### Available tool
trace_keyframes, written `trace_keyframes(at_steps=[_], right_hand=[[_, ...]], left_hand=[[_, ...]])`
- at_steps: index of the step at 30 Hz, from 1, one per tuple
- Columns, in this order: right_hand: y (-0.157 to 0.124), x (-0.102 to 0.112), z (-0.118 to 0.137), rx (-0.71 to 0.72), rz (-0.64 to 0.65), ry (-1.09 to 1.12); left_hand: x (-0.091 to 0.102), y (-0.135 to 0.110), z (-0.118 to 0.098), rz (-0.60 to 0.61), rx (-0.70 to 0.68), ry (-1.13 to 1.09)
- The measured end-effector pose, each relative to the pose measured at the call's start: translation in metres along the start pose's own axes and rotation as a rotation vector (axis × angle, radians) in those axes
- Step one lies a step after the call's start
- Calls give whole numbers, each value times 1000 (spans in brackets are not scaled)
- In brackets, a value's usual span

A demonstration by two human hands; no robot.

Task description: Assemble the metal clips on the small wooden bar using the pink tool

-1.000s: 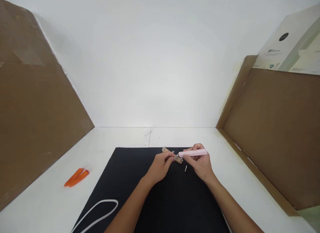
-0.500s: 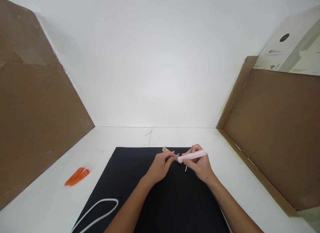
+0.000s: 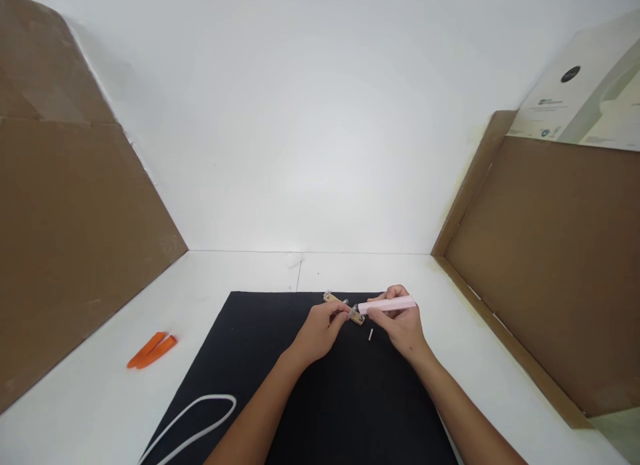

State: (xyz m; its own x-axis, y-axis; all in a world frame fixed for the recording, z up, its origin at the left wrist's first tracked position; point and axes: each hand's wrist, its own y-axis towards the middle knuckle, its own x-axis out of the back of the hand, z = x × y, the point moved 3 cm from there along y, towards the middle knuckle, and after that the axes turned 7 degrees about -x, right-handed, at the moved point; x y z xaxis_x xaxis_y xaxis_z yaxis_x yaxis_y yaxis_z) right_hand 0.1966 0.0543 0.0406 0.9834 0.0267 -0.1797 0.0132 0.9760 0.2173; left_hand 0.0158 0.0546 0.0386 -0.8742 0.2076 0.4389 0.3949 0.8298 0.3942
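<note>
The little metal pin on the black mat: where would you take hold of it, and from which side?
Pinch the metal pin across its middle between two fingers, coming from above: it is thin and short and seems to lie flat on the mat. The right hand is nearest, though it holds a pink tool.

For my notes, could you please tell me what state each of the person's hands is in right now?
Left hand: closed, holding a small wooden strip.
Right hand: closed, holding a pale pink tool.
</note>
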Motion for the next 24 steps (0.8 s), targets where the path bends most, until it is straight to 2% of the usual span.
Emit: trace_keyframes(at_steps=[6, 15, 24], right_hand=[[-4, -5, 6, -11, 59, 23], [0, 1, 3, 13, -98, -78], [-3, -6, 5, -24, 30, -33]], left_hand=[[-1, 0, 1, 3, 3, 18], [0, -1, 1, 2, 18, 15], [1, 3, 1, 14, 1, 14]])
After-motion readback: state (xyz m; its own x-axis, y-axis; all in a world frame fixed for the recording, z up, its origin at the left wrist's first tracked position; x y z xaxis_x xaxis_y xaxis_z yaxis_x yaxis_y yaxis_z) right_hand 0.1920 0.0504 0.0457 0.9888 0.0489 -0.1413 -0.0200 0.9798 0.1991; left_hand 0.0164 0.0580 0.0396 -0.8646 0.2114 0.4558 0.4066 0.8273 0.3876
